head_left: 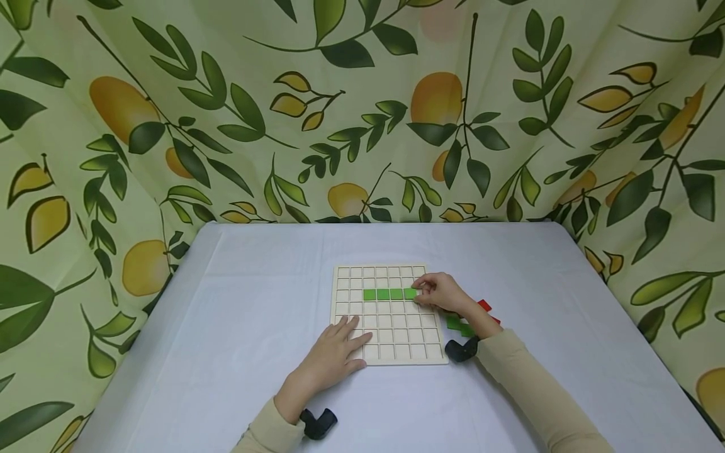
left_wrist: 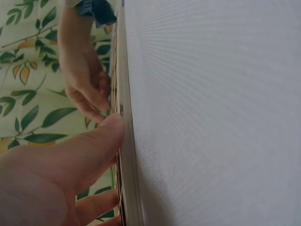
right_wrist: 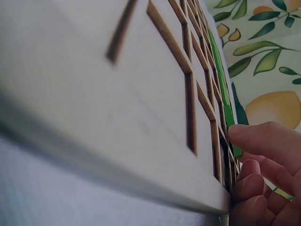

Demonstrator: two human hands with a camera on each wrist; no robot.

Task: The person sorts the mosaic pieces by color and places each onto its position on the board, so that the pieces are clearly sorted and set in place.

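A pale wooden grid board lies flat on the table, with a row of several green square tiles set in its cells. At the right end of that row, my right hand pinches a green tile between thumb and fingers, against the board. My left hand rests on the board's near left corner, fingers spread. In the left wrist view, the left thumb lies along the board's edge. The right hand partly hides the row's end.
Loose green tiles and red tiles lie right of the board, partly beneath the right forearm. A white cloth covers the table. A leaf-and-fruit patterned curtain stands behind it. Black devices sit at both wrists.
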